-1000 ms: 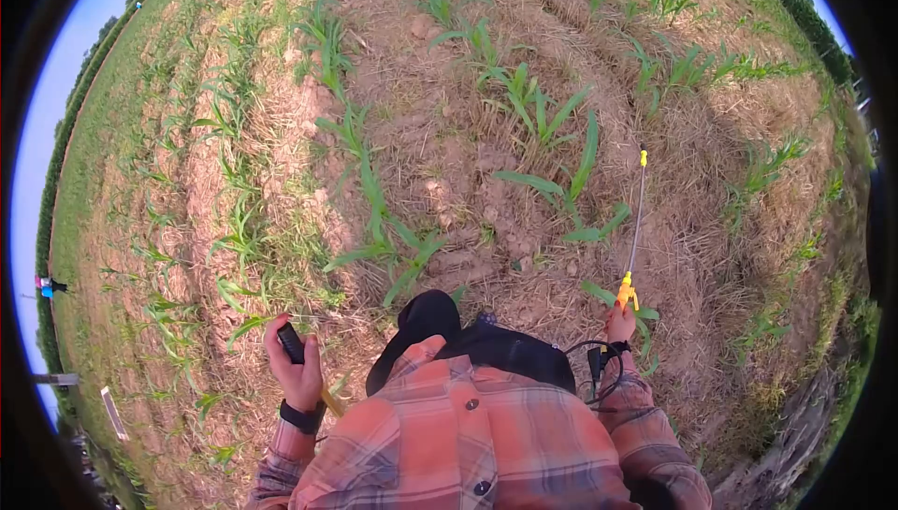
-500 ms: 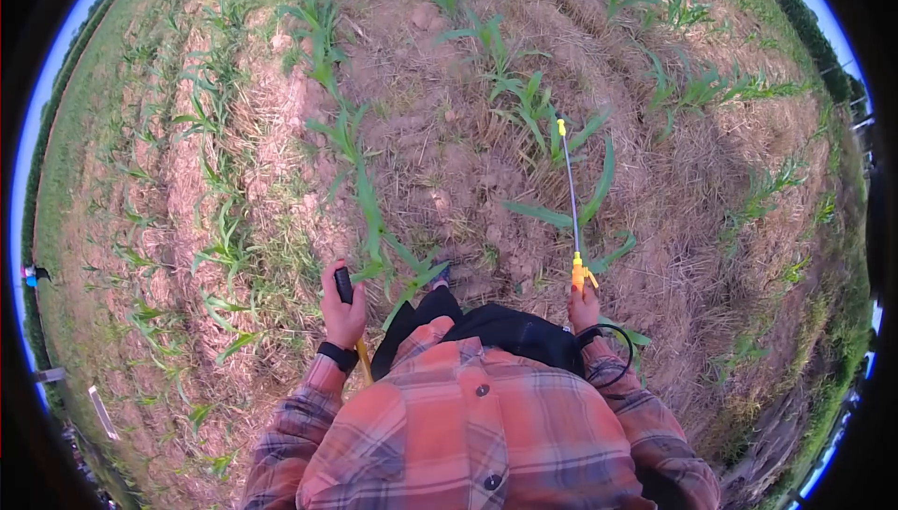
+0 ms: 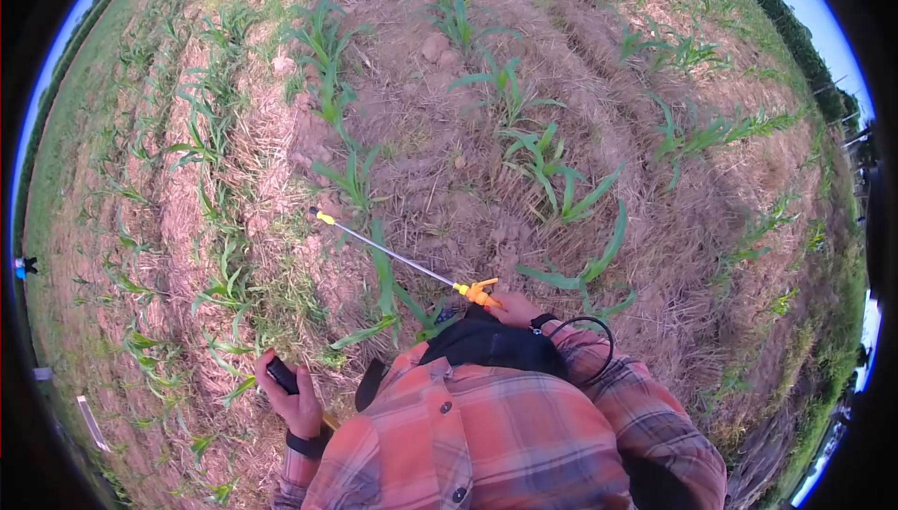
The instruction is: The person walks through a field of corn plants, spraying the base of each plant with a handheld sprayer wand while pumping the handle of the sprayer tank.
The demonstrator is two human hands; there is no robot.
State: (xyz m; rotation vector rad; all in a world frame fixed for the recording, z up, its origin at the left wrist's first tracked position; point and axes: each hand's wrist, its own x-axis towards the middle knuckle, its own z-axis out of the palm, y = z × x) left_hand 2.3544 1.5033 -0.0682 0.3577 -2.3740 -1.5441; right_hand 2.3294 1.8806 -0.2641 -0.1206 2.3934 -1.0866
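Observation:
My right hand (image 3: 514, 310) is wrapped around the orange-yellow handle of a sprayer wand (image 3: 398, 255). Its thin metal tube reaches forward and left over the ground, with a yellow nozzle (image 3: 325, 218) at the tip near a row of young corn plants (image 3: 354, 181). A black hose (image 3: 610, 346) loops out beside my right wrist. Low on the left, my left hand (image 3: 297, 405) is closed around a black handle grip (image 3: 282, 375). A yellowish bar (image 3: 330, 421) shows just behind that wrist, partly hidden by my shirt.
Rows of young corn (image 3: 538, 159) run ahead over dry soil covered in straw (image 3: 449, 136). Leaves stand close to my legs. A person (image 3: 23, 268) is far off at the left edge, and a pale post (image 3: 92, 423) stands lower left. Trees (image 3: 795, 33) line the right horizon.
The wand has swung left, from pointing ahead on the right to slanting across the left corn row. My left hand has moved down and left with the black grip.

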